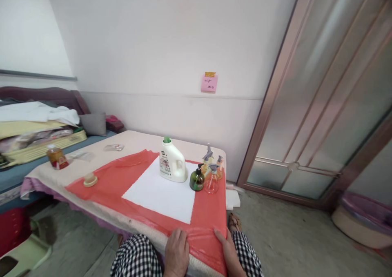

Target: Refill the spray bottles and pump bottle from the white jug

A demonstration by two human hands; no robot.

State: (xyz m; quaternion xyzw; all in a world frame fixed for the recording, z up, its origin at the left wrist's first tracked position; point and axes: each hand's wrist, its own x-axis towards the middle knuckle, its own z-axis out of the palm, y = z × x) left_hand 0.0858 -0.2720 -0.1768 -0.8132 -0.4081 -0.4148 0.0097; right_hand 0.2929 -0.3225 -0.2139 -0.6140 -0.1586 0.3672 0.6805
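Observation:
My left hand [177, 250] lies on the near edge of a red plastic sheet [118, 177], its fingers together and laid flat. On the sheet's right edge is my right hand [227, 246], its thumb side over the top and other fingers partly hidden; it appears to hold nothing. A white cloth [159, 199] is spread on the red sheet. On this cloth stands a cream detergent jug [172, 165] with a green spout. To its right are a dark green pump bottle [197, 180], a clear spray bottle [212, 182] and other spray bottles [219, 167] behind.
A beige cap [90, 180] sits on the sheet's left part. Further left are a bottle of amber liquid [57, 157] and a clear plastic packet [113, 147]. A pink note [209, 83] is taped to the wall. A lined bin [361, 220] stands at right, a green stool [29, 252] at left.

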